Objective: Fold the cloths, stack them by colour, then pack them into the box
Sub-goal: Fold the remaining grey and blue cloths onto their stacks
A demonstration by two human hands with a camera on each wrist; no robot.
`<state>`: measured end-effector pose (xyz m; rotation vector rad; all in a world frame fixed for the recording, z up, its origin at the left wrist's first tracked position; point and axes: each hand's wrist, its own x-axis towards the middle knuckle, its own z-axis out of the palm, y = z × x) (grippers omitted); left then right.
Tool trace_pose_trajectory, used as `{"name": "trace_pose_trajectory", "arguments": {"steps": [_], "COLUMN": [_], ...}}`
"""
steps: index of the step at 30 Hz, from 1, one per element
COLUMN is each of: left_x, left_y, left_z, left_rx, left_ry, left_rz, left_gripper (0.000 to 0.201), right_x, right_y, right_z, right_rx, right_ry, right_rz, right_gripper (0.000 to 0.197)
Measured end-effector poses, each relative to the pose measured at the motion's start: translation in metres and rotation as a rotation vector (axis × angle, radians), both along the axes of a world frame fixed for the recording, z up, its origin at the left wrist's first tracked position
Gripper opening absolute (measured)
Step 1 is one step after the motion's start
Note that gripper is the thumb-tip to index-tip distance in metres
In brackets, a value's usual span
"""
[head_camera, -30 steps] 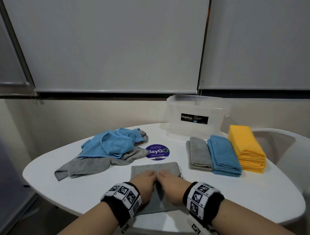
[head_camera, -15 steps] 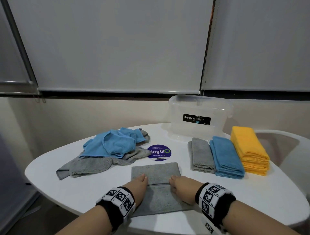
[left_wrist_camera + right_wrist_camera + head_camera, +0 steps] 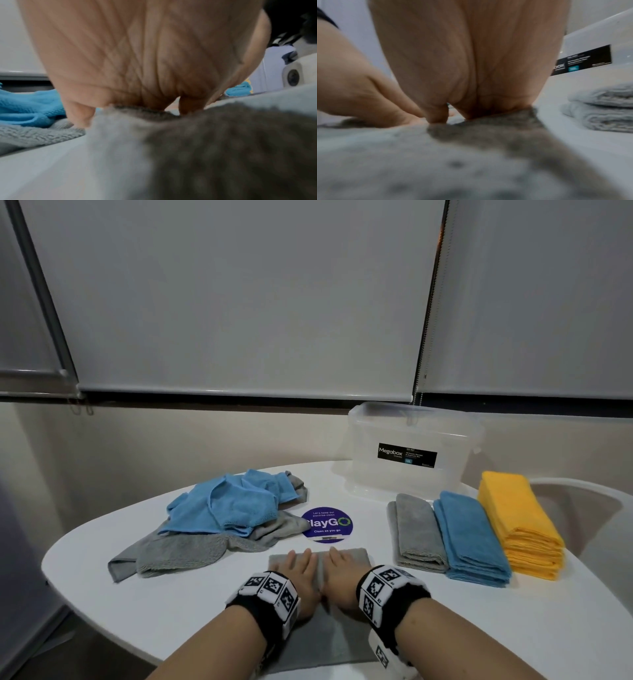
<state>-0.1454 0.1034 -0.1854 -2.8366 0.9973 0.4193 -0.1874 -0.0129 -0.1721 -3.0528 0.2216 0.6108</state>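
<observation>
We see a white rounded surface (image 3: 102,594) carrying everything. At its far right edge stands a clear plastic box (image 3: 411,484) with a black label, its lid on. Left of centre lies a loose heap of unfolded cloths (image 3: 219,518), blue ones on top of grey ones. On the right, in front of the box, three folded stacks sit side by side, touching: the yellow stack (image 3: 517,522) is tallest and outermost, the blue stack (image 3: 469,535) is in the middle, and the grey stack (image 3: 418,529) is lowest and innermost. A round purple sticker (image 3: 327,525) is on the surface between the heap and the stacks. Nearest to us lies the grey cloth (image 3: 322,642), spread flat at the front edge. Our left hand (image 3: 298,580) and right hand (image 3: 342,580) rest palm down on it, close together, fingers straight and pressing the fabric, gripping nothing. Both wrists wear bands with black-and-white markers. In the wrist views the fingers lie flat on the blurred grey pile
</observation>
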Motion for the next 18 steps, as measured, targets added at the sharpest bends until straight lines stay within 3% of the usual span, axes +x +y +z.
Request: {"name": "trace_pose_trajectory", "arguments": {"steps": [3, 9, 18], "left_x": [0.008, 0.019, 0.015], "left_y": [0.011, 0.027, 0.026], "left_z": [-0.006, -0.011, -0.013], "left_rx": [0.014, -0.003, -0.024], "left_ry": [0.012, 0.115, 0.08], "left_rz": [0.045, 0.125, 0.169], "left_gripper": [0.076, 0.081, 0.082], "right_x": [0.0, -0.005, -0.009], "right_y": [-0.014, -0.03, -0.038], "right_z": [-0.008, -0.01, -0.015], "right_rx": [0.034, 0.109, 0.109], "right_ry": [0.039, 0.026, 0.029], "right_rz": [-0.097, -0.141, -0.148], "right_gripper": [0.087, 0.091, 0.091]}}
